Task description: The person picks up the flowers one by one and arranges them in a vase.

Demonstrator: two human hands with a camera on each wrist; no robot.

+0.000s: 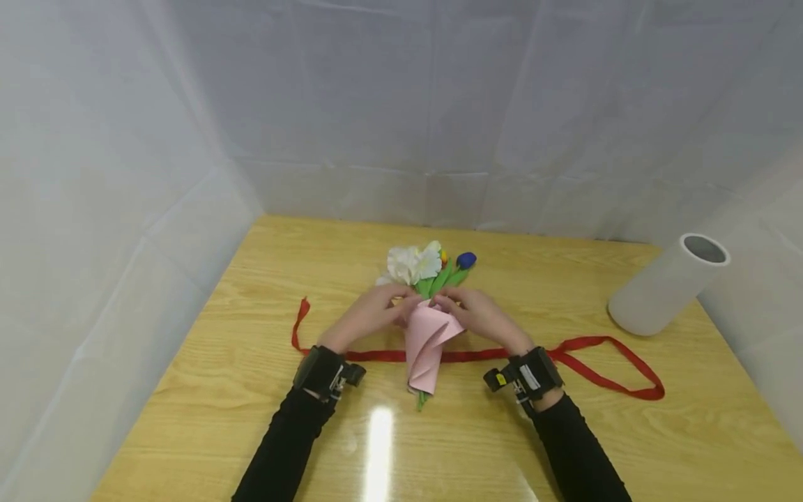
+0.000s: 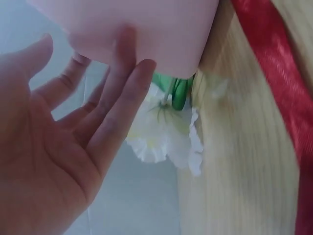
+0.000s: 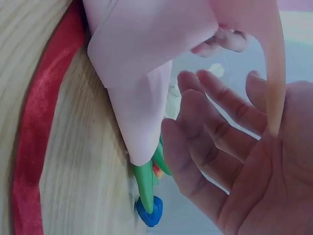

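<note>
Right now you are working at a pale wooden desk (image 1: pixel 263 390) with white sheeting (image 1: pixel 113 174) hung along its far and side edges. A white tube (image 1: pixel 666 284) lies on its side near the desk's far right corner. A red ribbon (image 1: pixel 599 369) runs flat across the middle of the desk, from the left side to a loop on the right, and passes under the bouquet.

The bouquet sits at the desk's middle: a pink paper wrap (image 1: pixel 428 343) rolled into a cone, narrow end toward your near edge, with a white flower (image 1: pixel 413 263), green leaves (image 1: pixel 441 279) and a blue bud (image 1: pixel 466 260) sticking out toward the far edge.

Your left hand (image 1: pixel 371 313) lies against the left side of the wrap's mouth; your left wrist view shows its fingers straight and loosely spread, tips touching the pink paper. Your right hand (image 1: pixel 483 315) rests at the right side of the mouth, fingers relaxed and slightly bent, with a fold of the paper running across the palm. Neither hand pinches anything that you can see. Both forearms reach in from the near edge in black sleeves (image 1: pixel 288 446).
</note>
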